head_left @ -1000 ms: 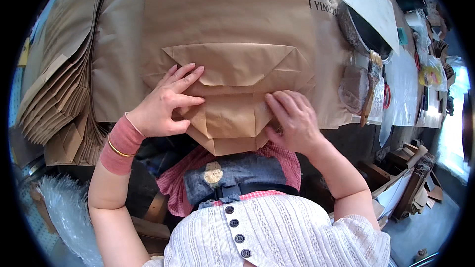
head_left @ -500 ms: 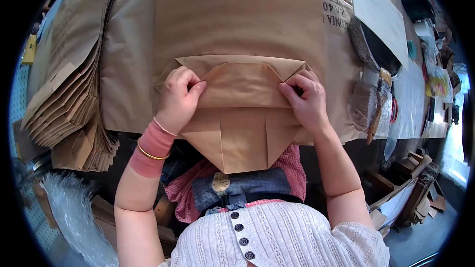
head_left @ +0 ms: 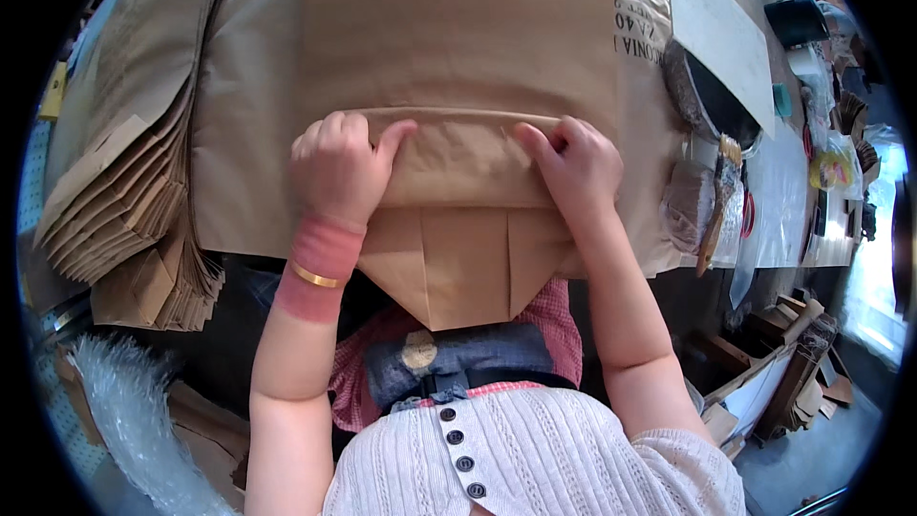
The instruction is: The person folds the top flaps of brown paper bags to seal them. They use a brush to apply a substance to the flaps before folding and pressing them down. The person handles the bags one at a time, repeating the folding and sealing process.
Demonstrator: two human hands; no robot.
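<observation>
A large brown paper bag (head_left: 458,38) lies flat before me, its near end folded over into a wide band (head_left: 468,162). Below the band, a tapered paper flap (head_left: 466,263) hangs past the table's front edge toward my lap. My left hand (head_left: 336,167) is closed on the left end of the band, its thumb lying along the upper fold. At the right end my right hand (head_left: 581,164) grips the band in the same way, thumb pointing inward. The fingertips of both hands are partly hidden.
On the left lies a stack of folded brown paper bags (head_left: 119,191), overhanging the edge. To the right are a brush (head_left: 718,205), a dark stone-like bowl (head_left: 707,100), a white sheet (head_left: 721,33) and a plastic-wrapped bundle (head_left: 686,201). Clear plastic strands (head_left: 138,420) sit at the lower left.
Both hands have shifted from pinching the band's corners to wrapping its ends, thumbs along the upper fold. The slant-cornered panel seen earlier on the band no longer shows.
</observation>
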